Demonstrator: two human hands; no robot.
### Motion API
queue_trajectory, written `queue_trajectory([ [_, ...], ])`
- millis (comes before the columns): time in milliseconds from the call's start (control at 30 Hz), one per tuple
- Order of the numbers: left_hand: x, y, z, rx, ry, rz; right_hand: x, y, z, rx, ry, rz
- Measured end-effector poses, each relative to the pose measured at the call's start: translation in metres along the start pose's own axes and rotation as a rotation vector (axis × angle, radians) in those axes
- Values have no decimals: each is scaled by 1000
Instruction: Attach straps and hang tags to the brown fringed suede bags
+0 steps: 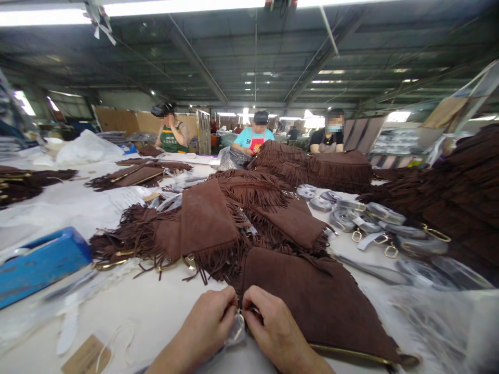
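Note:
Both hands meet at the near left corner of a dark brown suede bag point(304, 296) with a gold zip along its near edge. My left hand point(208, 319) is closed in a pinch beside a small piece of clear plastic wrap point(236, 332). My right hand point(275, 324) is curled closed against the bag's corner, its fingertips almost touching the left ones. A bit of gold metal shows between the fingertips, mostly hidden by them. Several more brown fringed bags point(208, 218) lie piled just beyond.
A blue tape dispenser point(47, 265) stands at left, with a brown card tag point(88, 356) nearer me. Plastic-wrapped coiled straps point(343, 218) lie at right before a tall brown fringed stack point(448, 202). Three co-workers are across the table point(163, 317), one wearing a turquoise shirt point(244, 139).

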State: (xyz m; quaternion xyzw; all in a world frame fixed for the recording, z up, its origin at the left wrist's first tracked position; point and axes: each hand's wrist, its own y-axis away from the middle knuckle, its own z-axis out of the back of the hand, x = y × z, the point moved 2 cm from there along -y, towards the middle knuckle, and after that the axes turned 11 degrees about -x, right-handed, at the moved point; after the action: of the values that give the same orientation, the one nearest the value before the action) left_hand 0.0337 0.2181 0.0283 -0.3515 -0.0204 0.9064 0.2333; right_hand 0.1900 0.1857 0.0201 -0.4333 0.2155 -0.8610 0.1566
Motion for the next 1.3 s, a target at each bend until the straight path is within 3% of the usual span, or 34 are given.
queue_trajectory([
  [67, 1, -1, 0, -44, -14, 5, 2, -4, 3, 12, -77, -64],
  [200, 0, -4, 10, -173, 37, 10, 2, -12, 4, 93, -296, -397],
  [267, -3, -4, 13, -210, 93, -15, 2, -16, 2, 113, -344, -459],
  [467, -10, -1, 10, -224, 250, -21, 4, -19, -4, 47, -355, -309],
  [633, -8, -3, 7, -165, 324, 73, -1, -21, -3, -7, -461, -426],
  [767, -6, -6, 1, -113, 317, 37, -4, -26, -2, -93, -555, -450],
  [1300, -5, -6, 3, -265, 212, 49, -4, -25, -3, -81, -461, -383],
])
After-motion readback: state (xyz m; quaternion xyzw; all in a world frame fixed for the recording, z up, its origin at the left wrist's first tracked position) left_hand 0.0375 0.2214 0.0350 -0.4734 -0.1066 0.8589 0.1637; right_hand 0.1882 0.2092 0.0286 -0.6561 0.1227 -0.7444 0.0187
